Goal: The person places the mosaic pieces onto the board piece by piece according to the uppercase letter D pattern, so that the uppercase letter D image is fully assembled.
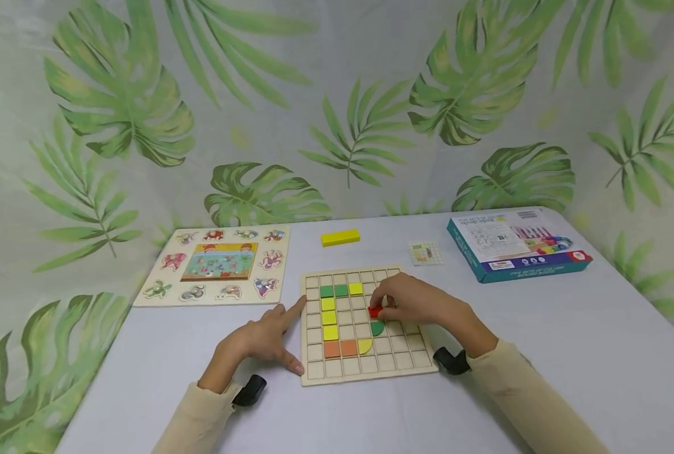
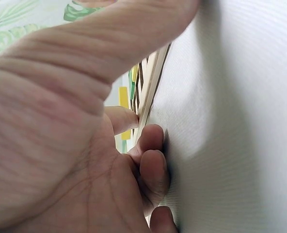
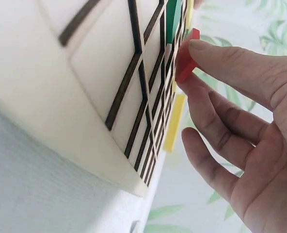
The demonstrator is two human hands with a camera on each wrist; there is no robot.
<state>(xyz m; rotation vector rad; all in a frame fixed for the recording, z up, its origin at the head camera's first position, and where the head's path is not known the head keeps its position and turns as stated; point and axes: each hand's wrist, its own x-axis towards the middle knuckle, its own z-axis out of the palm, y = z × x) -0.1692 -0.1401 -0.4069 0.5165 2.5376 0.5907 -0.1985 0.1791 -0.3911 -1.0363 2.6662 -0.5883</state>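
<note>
White table [image 1: 569, 353], animal puzzle [image 1: 217, 265], blue box [image 1: 515, 246]

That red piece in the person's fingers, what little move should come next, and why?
Probably press the red piece flat into its square. The right hand pinches it at the grid board, just above the green quarter-round piece, and the right wrist view shows it tilted, one edge raised. The left hand rests at the board's left edge.
</note>
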